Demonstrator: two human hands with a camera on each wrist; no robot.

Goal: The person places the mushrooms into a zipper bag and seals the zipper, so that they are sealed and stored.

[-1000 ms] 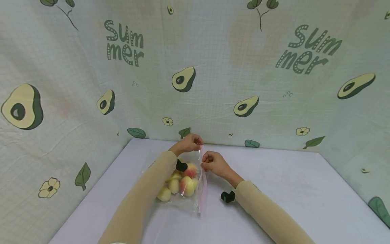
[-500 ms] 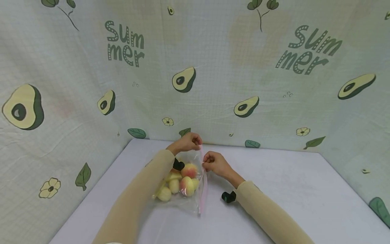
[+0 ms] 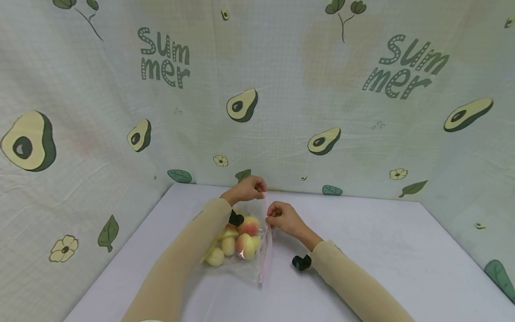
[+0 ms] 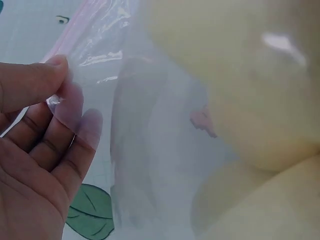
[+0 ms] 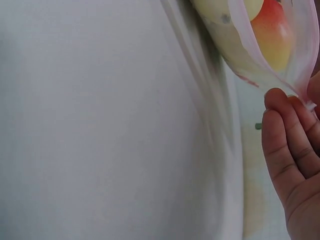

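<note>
A clear zip bag (image 3: 241,271) with a pink zip strip (image 3: 264,264) lies on its side on the table, its mouth facing right. Inside are several yellow and red-blushed pieces that look like fruit (image 3: 245,247). My left hand (image 3: 246,188) pinches the far corner of the mouth between thumb and fingers; the left wrist view shows fingertips behind the clear film (image 4: 150,150). Nearer and to the right, my right hand (image 3: 284,219) pinches the strip between thumb and fingers. Between the two pink edges (image 5: 250,37) the mouth gapes in the right wrist view. My left forearm hides part of the bag.
The white table (image 3: 354,259) extends to the right of the bag. A cloth printed with avocados (image 3: 242,105) hangs along the back and both sides. A small black device (image 3: 301,262) sits at the right cuff, another (image 3: 236,218) at the left wrist.
My left forearm has shifted slightly left, uncovering a little more of the fruit. Both hands keep their pinch on the bag's edge, which has hardly moved.
</note>
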